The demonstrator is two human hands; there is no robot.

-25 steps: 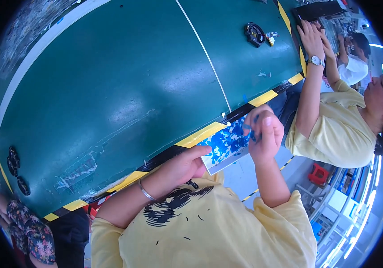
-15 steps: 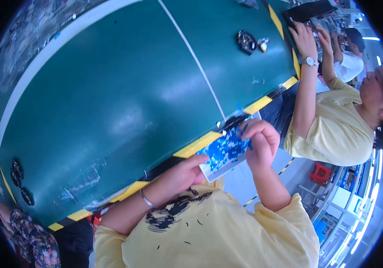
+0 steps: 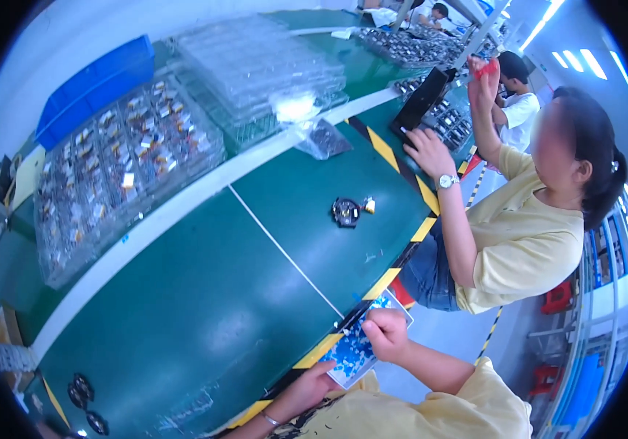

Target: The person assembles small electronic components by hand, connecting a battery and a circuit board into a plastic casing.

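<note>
My left hand [image 3: 312, 385] grips the near-left end of a shallow white tray [image 3: 408, 314], held low at the bench edge. Many small blue bits [image 3: 350, 355], mixed with pale ones, lie scattered inside it. Over the tray's right part is my right hand [image 3: 387, 334], its fingers curled closed. Whatever may be between those fingers is hidden. A round black part [image 3: 345, 212] rests on the green bench with a small yellow-and-white piece [image 3: 369, 205] beside it.
The green bench [image 3: 204, 322] has a yellow-black taped edge. Black parts [image 3: 80, 391] lie at the near left. Clear trays of small components [image 3: 120, 168], stacked clear trays [image 3: 262, 66] and a blue bin [image 3: 94, 88] stand beyond. A co-worker [image 3: 526, 219] works at the right.
The view has tilted up, showing the trays beyond the bench. My right hand has gone from partly extended fingers to a closed fist. The co-worker has raised one hand, with something red at it.
</note>
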